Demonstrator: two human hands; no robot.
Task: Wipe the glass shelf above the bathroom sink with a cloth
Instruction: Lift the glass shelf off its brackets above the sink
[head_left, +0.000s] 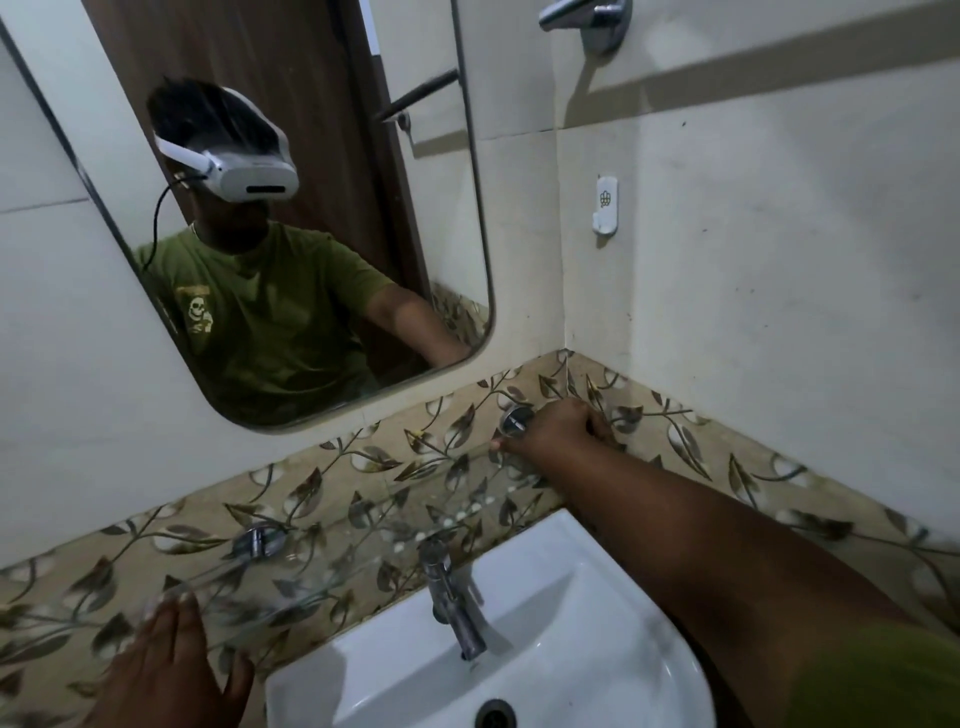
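Observation:
The clear glass shelf (363, 525) runs along the leaf-patterned tile band above the white sink (545, 623), held by two chrome brackets (258, 540). My right hand (558, 426) reaches to the shelf's far right end beside the right bracket (516, 419), fingers curled; whether it holds anything is hidden. My left hand (166, 654) lies flat with fingers spread at the shelf's near left end, fingertips touching the glass edge. No cloth shows in view.
A chrome tap (452, 597) stands on the sink just under the shelf. A rounded mirror (291, 208) hangs above. A white wall hook (605, 204) and a chrome fitting (587, 21) sit on the right wall.

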